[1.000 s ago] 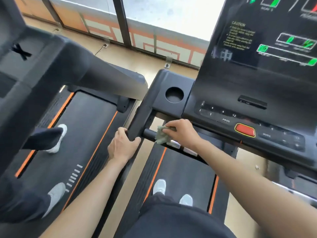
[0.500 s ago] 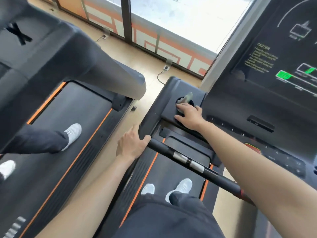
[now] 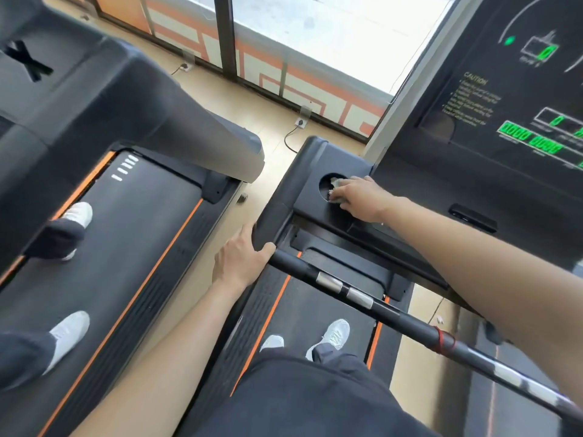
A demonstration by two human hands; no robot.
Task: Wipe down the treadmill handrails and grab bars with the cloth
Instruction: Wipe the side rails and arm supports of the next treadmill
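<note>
Your right hand (image 3: 359, 197) clutches the cloth (image 3: 338, 183) at three o'clock on the cup holder (image 3: 325, 187); your left hand (image 3: 241, 263), toward seven o'clock from it, grips the black handrail (image 3: 270, 222).

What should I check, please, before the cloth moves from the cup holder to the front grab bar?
1. The cloth is in the right hand: ok, bunched under its fingers at the cup holder.
2. The left hand steadies: ok, its grip is on the side handrail.
3. The grab bar is free: ok, no hand on it; a red band wraps it.
4. The belt is stopped: cannot tell; the console digits are blurred.
5. The side handrail is already wiped: cannot tell.
</note>
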